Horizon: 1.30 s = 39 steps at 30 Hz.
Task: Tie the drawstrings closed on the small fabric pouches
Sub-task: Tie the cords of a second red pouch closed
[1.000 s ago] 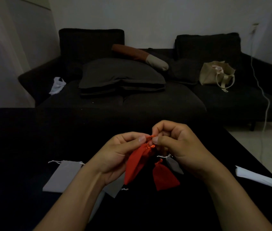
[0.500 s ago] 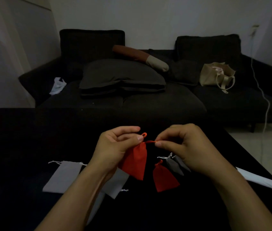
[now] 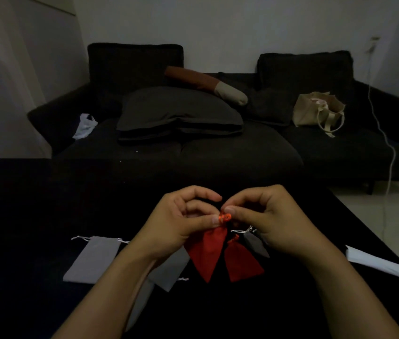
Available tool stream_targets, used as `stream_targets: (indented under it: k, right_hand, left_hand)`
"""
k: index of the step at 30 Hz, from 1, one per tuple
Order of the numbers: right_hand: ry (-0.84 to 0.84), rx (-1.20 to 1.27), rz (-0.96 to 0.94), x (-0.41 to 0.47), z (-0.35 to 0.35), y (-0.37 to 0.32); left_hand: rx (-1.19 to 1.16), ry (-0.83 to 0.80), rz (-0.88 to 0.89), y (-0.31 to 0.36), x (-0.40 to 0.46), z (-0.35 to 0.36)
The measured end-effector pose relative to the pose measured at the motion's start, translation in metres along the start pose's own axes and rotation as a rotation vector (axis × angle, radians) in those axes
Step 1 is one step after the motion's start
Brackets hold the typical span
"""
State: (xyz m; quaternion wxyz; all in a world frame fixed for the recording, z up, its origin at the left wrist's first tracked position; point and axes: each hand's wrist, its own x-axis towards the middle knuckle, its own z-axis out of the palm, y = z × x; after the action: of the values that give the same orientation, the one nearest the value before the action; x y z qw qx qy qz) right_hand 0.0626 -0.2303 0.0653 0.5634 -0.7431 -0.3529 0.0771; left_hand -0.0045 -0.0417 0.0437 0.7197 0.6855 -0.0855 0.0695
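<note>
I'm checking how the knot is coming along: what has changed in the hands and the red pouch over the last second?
The right hand, which had drawn the orange drawstring out sideways, has come back in to the left hand; both now pinch the cord at the neck of the held red pouch. The second red pouch and the grey pouches on the table have not moved.

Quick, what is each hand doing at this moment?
Left hand: pinches the neck of the red pouch.
Right hand: pinches the orange drawstring at that neck.

Dim, murky room (edges warped)
</note>
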Motion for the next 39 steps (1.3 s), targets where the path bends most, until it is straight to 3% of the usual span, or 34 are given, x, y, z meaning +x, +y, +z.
stream_targets:
  k: [4, 13, 22, 28, 34, 39]
  right_hand:
    - [0.068, 0.206, 0.054, 0.000, 0.004, -0.001]
    - [0.210, 0.270, 0.149, 0.003, 0.011, 0.004]
    - [0.111, 0.172, 0.076, 0.004, 0.013, 0.007]
    - [0.149, 0.391, 0.144, 0.003, 0.022, 0.013]
    - [-0.040, 0.589, 0.218, 0.001, 0.016, 0.011]
    - [-0.137, 0.571, 0.268, 0.000, 0.015, 0.006]
  left_hand:
    - [-0.042, 0.028, 0.045, 0.001, 0.000, 0.004]
    - [-0.028, 0.231, 0.102, -0.008, 0.005, 0.022]
    - [-0.039, 0.354, 0.154, -0.015, 0.008, 0.026]
    - [0.065, 0.386, 0.168, -0.013, 0.005, 0.026]
    - [-0.231, 0.264, -0.026, -0.003, 0.005, 0.025]
    - [-0.175, 0.206, -0.061, 0.001, 0.004, 0.014]
